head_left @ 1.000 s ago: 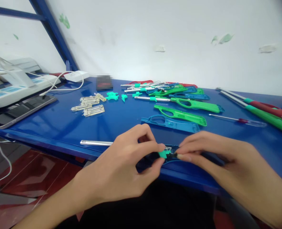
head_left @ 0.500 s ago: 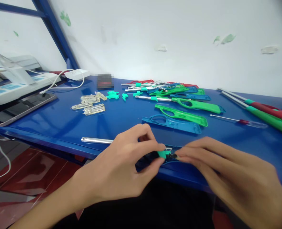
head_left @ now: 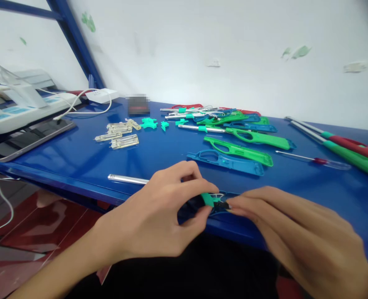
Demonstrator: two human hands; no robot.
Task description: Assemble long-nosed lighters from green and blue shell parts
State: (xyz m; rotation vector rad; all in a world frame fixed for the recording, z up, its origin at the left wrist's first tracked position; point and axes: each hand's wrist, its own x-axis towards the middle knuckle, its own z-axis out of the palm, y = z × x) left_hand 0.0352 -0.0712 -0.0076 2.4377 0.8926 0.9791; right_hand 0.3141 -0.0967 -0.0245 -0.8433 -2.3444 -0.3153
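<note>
My left hand (head_left: 159, 211) pinches a small teal plastic piece (head_left: 207, 199) between thumb and forefinger at the near edge of the blue table (head_left: 78, 158). My right hand (head_left: 299, 232) lies over a blue lighter shell (head_left: 224, 203), fingertips pressed on a small black part beside the teal piece. A thin metal tube (head_left: 128, 179) sticks out to the left from under my left hand. Most of the shell is hidden by both hands.
Farther back lie a blue shell half (head_left: 226, 161), green shell halves (head_left: 238, 150), a pile of assembled lighters (head_left: 215, 116), clear cartridges (head_left: 118, 135), teal bits (head_left: 148, 123), a thin screwdriver (head_left: 315, 160) and long lighters (head_left: 342, 145) at right. A white machine (head_left: 18, 108) and cables stand at left.
My right hand has slid down and right, drawing back along the shell. My left hand keeps its pinch; the teal piece has tilted slightly. The view has shifted a little.
</note>
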